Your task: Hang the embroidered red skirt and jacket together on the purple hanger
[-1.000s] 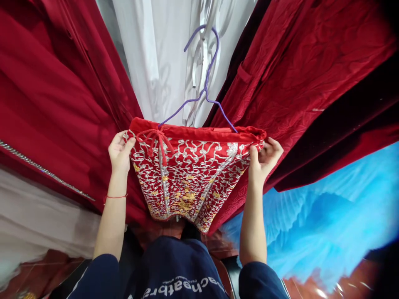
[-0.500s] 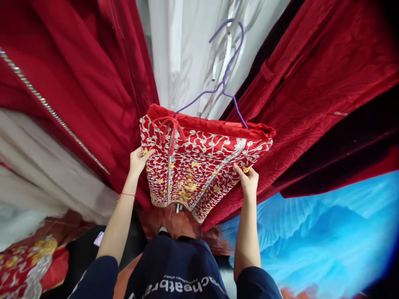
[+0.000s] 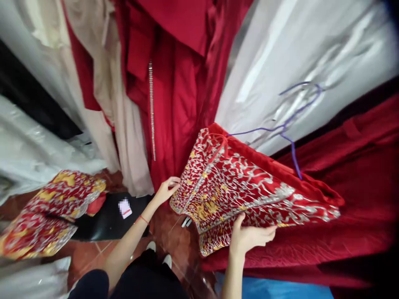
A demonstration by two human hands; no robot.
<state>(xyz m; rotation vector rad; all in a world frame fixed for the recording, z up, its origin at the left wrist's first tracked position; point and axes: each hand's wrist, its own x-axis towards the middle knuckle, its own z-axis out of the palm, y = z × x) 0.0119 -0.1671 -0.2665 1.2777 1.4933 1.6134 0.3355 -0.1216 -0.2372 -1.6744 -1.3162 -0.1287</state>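
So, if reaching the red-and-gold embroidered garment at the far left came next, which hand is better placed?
Probably the left hand: it looks nearer the red-and-gold garment, at the closer side edge of the silver-embroidered red drawstring garment. The right hand is at its opposite edge, farther off.

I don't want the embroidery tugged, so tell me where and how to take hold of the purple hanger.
Grip the purple hanger at its neck, where the two arms meet below the hook, probably coming from the wearer's side, above the red waistband. There the bare wire stands clear of the embroidered garment, whereas its lower ends disappear at the waistband.
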